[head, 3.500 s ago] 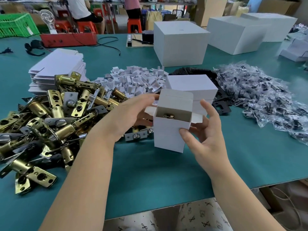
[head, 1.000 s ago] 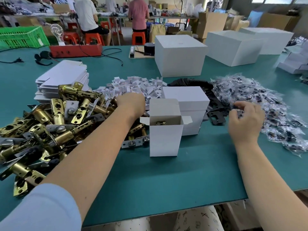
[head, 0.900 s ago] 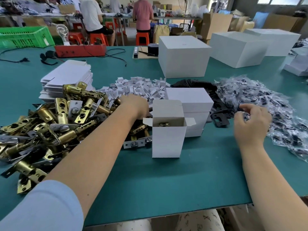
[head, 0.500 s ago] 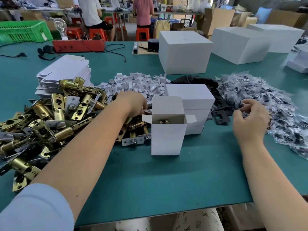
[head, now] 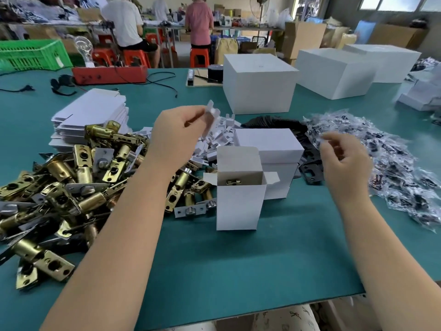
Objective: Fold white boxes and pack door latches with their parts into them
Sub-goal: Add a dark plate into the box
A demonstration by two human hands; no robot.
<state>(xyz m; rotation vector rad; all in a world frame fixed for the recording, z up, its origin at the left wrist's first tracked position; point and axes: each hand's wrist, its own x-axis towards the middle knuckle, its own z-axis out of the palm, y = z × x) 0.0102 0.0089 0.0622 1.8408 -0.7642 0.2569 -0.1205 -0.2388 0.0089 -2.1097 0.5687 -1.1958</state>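
A small white box (head: 238,206) stands upright mid-table with its top flaps open, and a brass latch (head: 233,181) shows inside it. My left hand (head: 174,137) is raised above and left of the box and pinches a white plastic part (head: 210,115). My right hand (head: 343,161) hovers to the right of the box, fingers curled, and pinches what looks like a small clear bag (head: 323,138), which is blurred. A closed white box (head: 269,142) sits just behind the open one.
Brass latches (head: 71,182) are heaped at the left, with a stack of flat box blanks (head: 95,111) behind them. White plastic parts (head: 222,132), black plates (head: 310,168) and a spread of clear bags (head: 393,163) lie behind and to the right. Large white cartons (head: 260,84) stand further back.
My left hand has risen from the white parts pile with one part in its fingers. My right hand has lifted off the bag pile and moved toward the box.
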